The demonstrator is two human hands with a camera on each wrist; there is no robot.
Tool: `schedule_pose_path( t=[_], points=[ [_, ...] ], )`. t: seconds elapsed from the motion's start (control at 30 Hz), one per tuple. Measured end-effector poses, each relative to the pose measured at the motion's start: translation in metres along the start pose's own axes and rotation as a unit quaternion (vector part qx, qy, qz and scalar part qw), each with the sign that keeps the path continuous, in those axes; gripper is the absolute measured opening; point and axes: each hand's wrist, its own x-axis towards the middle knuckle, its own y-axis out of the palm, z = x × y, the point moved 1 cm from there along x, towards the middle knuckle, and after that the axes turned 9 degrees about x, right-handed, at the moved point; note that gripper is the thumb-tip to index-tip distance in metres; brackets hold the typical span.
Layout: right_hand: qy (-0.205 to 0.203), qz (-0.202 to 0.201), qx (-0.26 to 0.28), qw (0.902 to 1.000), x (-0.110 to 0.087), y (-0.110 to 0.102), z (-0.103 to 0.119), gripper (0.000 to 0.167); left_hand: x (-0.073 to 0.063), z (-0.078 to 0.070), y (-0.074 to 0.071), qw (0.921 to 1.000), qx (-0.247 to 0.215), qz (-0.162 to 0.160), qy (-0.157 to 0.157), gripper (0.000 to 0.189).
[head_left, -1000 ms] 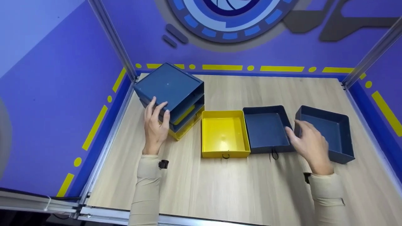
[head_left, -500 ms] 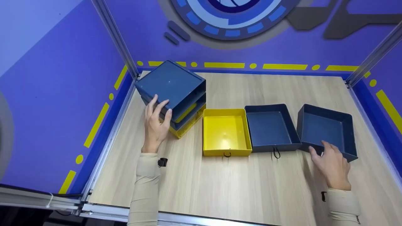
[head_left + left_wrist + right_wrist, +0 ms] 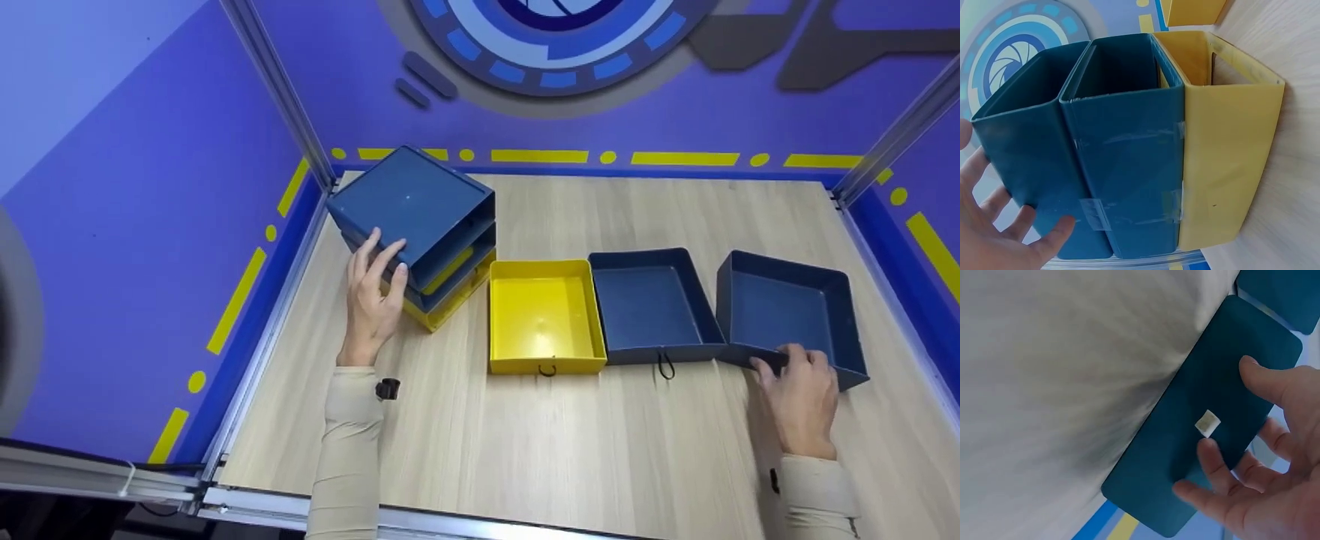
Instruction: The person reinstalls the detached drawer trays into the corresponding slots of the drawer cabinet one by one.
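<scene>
Pinching the front wall of the R box [image 3: 787, 307] at the right of the head view, the R hand [image 3: 804, 394] has its thumb outside & some fingers over the rim. In the R wrist view a small white bit [image 3: 1207, 423] sits on that wall, nr the fingers. The L hand [image 3: 370, 300] is open w/ fingers spread, touching the side of the stack [image 3: 412, 202], upper left of the head view, & has hold of nothing. The stack is 2 blue shells on top of 1 yellow one, open at the front; the L wrist view shows clear tape [image 3: 1095, 214] across the blue ones. In the middle of the head view are the yellow box [image 3: 541, 319] &, close by its right side, the mid box [image 3: 652, 304], also blue. Both have a black loop in front. All 3 boxes & the stack sit on a pale wood table [image 3: 562, 450], w/ purple walls [image 3: 187, 187] round it.
</scene>
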Motion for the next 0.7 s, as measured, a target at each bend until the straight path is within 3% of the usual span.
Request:
schedule_pose_path(
  t=[0.4,0.7],
  points=[
    [-0.013,-0.047,0.026,0.9985,0.007,-0.031,0.011,0.041,-0.001,0.002,-0.002,0.9999,-0.011,-0.005,0.008,0.039],
    [-0.064,-0.078,0.077,0.9919,0.008,-0.043,0.054,0.038,0.000,0.002,-0.001,0.9999,-0.012,-0.001,-0.001,0.038]
  ],
)
